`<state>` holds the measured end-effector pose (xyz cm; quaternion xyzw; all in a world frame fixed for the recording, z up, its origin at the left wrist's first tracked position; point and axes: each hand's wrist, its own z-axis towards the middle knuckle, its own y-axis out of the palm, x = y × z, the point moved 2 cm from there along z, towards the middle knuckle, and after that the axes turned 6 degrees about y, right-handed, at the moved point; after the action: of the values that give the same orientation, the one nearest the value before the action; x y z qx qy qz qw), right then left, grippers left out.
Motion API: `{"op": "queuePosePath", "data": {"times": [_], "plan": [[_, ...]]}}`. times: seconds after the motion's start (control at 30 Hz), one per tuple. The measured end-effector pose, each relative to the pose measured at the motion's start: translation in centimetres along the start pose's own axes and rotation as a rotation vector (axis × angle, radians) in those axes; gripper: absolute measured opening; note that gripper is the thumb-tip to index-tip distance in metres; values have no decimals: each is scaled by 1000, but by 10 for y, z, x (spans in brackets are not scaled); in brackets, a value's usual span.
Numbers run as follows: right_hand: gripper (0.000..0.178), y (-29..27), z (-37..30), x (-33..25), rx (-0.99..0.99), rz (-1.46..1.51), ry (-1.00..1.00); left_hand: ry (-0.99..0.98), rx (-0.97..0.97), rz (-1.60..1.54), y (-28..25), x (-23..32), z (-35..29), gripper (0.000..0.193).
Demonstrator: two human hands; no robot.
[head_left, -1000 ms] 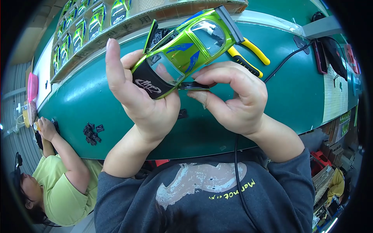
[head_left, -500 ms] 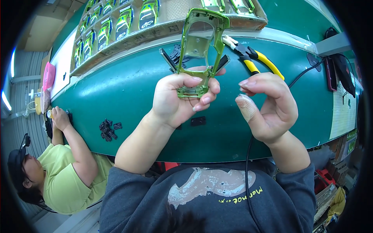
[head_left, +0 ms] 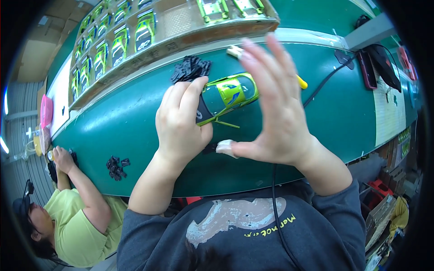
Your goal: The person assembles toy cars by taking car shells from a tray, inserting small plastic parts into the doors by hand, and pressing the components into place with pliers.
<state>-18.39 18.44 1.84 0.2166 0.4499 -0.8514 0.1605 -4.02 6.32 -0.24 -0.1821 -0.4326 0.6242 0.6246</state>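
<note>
My left hand grips one end of a lime-green toy car body shell, its fingers wrapped over the black hood. Lying nearly sideways, the shell has its painted roof turned up, and a thin green strut sticks out at its near side. At its other end, my right hand is raised with fingers spread and slightly blurred, holding nothing. White tape wraps the right thumb. Beyond the shell lies a heap of small black plastic parts. A dark piece shows partly on the table between my hands.
A cardboard carton of green car shells stands along the far side. Pliers with yellow handles are mostly hidden behind my right hand. More black parts lie left, near a co-worker in a light green shirt. A cable crosses the table.
The shell has turned from upright with its inside showing to lying sideways, roof up, and lower. My right hand has opened from a near pinch and moved left. The view has shifted slightly.
</note>
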Motion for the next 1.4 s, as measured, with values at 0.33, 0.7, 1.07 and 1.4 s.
{"op": "queuePosePath", "data": {"times": [0.33, 0.7, 1.07, 1.4], "plan": [[77, 7, -10, 3, -271, -13, 87, 102, -43, -100, 4, 20, -7, 59], [76, -6, 0, 7, -496, 82, 162, 61, -152, -205, -3, 17, -9, 52], [88, -33, 12, 45, 69, 728, 543, -617, -26, -456, -28, -25, 19, 15], [61, -14, 10, 48, 117, 567, 430, -835, -14, -95, 6, -168, 111, 30]]}}
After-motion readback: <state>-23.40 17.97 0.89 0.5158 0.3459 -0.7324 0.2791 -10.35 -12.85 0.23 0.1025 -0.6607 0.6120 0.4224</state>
